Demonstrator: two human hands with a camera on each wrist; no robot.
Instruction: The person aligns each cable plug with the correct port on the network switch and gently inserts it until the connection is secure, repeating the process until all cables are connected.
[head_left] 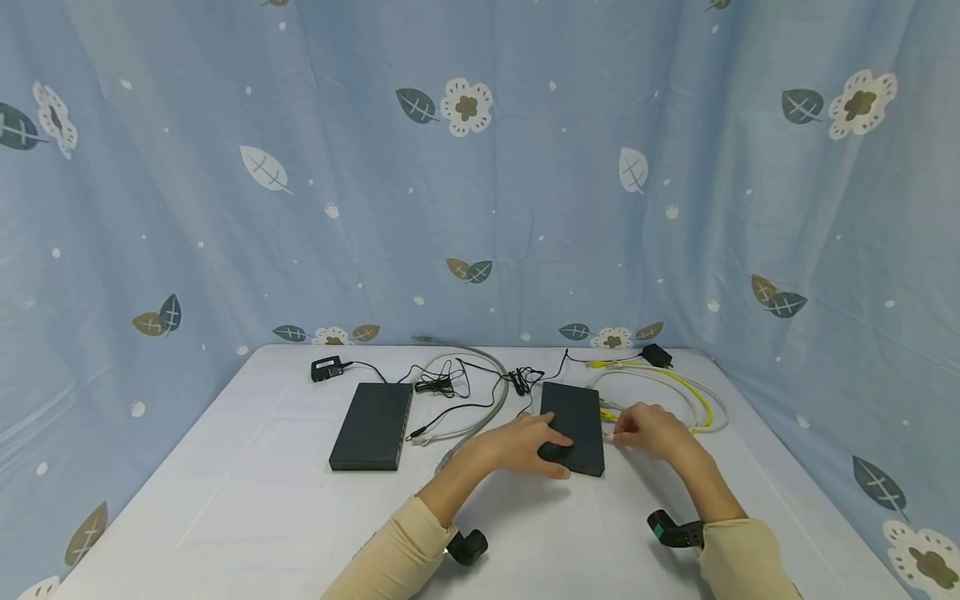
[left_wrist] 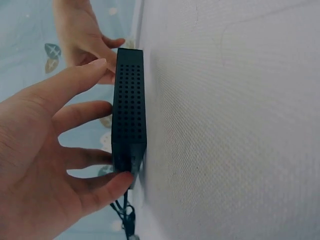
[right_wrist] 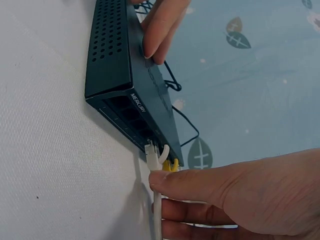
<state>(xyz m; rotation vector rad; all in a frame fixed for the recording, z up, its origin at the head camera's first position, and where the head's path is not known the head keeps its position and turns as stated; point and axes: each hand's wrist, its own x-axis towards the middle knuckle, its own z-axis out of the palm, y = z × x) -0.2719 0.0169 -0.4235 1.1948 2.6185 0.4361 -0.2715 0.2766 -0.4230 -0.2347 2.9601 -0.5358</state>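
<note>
My left hand rests with spread fingers on the right-hand black network switch, whose perforated side shows in the left wrist view. Thumb and fingers of my right hand pinch a white Ethernet cable by its plug. That plug is at the row of ports on the switch's right side; how deep it sits I cannot tell. Beside it, a yellow plug is at a neighbouring port, partly hidden behind the white one. Several nearer ports show no cable.
A second black box lies to the left. Behind are a grey cable, bundled black cords and two power adapters, one left and one right. Yellow cable loops at the right. A blue curtain hangs behind the table.
</note>
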